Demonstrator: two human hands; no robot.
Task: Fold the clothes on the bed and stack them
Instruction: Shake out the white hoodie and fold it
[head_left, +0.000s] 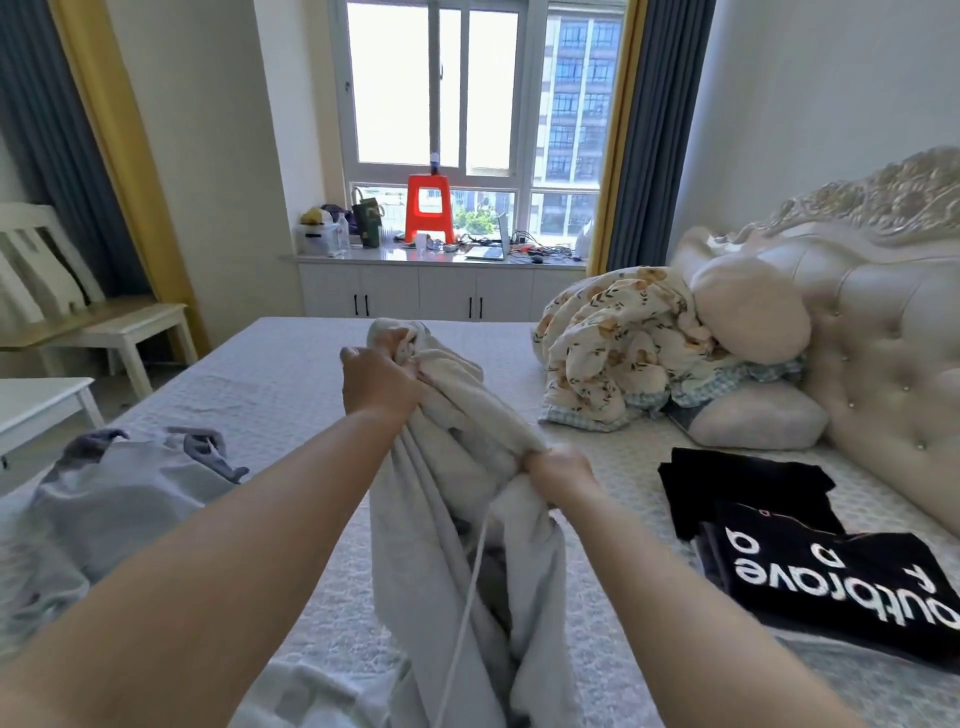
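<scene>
I hold a light grey garment (441, 530) with a fleecy lining and a white drawstring up above the bed (291, 364). My left hand (376, 384) grips its top edge, farther from me. My right hand (558, 475) grips the same edge, closer and to the right. The cloth hangs down between my arms toward the near edge of the bed. A pale blue-grey garment (119, 499) lies crumpled on the bed at the left. Folded black clothes (810, 561) with white lettering lie stacked on the bed at the right.
A floral quilt (618, 348) and pillows (753, 421) are heaped against the padded headboard (883, 322) at the right. White chairs (78, 312) stand left of the bed. A windowsill counter with an orange stool (428, 208) and clutter lies beyond the bed.
</scene>
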